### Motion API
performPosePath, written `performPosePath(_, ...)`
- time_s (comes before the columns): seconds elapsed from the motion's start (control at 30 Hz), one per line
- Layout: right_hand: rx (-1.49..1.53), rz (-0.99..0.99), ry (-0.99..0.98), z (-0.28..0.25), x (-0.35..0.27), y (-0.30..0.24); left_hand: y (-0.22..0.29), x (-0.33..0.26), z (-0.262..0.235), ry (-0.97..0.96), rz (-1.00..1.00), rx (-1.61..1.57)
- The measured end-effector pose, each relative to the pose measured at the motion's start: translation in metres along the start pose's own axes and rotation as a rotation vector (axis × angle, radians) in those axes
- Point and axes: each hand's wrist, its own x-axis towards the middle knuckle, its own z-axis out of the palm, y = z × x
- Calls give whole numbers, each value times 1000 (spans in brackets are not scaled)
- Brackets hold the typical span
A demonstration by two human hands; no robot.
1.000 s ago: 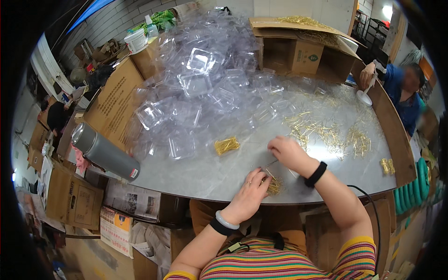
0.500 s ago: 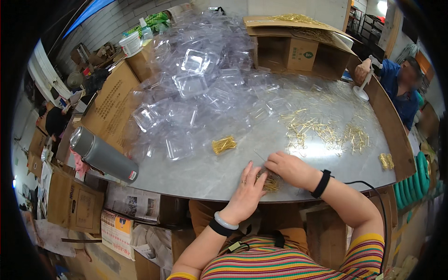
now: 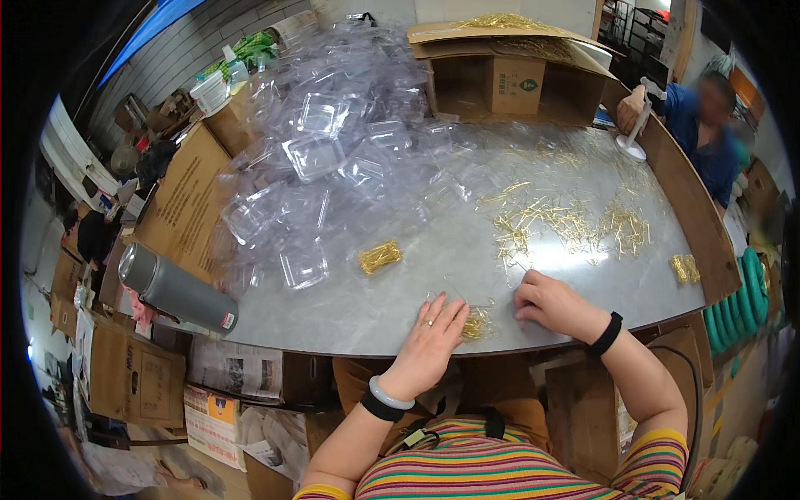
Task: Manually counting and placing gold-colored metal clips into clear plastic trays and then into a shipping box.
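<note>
My left hand lies near the table's front edge, fingers stretched out, against a small heap of gold wire hooks. To the right of that heap, and apart from it, my right hand has its fingers curled together; whether anything is between them is hidden. Beyond my hands, loose gold wire hooks are scattered over the grey table. A neat gold bundle of hooks sits left of centre, and a smaller bundle lies at the right edge.
Clear plastic trays are piled high at the back left. A grey bottle stands at the left edge. An open cardboard box sits at the back, with a white stand and a person in blue to its right.
My right hand has moved right, away from my left hand and the small heap. The left hand has flattened beside the hooks. The whole view has shifted slightly.
</note>
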Motion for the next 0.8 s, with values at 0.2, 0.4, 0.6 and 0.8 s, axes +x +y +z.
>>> performPosePath(0.2, -75, 7, 111, 20, 25, -9, 6, -7, 4, 29, 6, -5)
performPosePath(0.4, -116, 129, 263, 28, 56, -12, 9, -3, -1, 29, 19, -15)
performPosePath(0.6, -31, -21, 273, 24, 69, -12, 4, -5, 3, 2, 34, 37)
performPosePath(0.8, -1, -142, 151, 25, 65, -13, 3, -7, 5, 34, 28, 1)
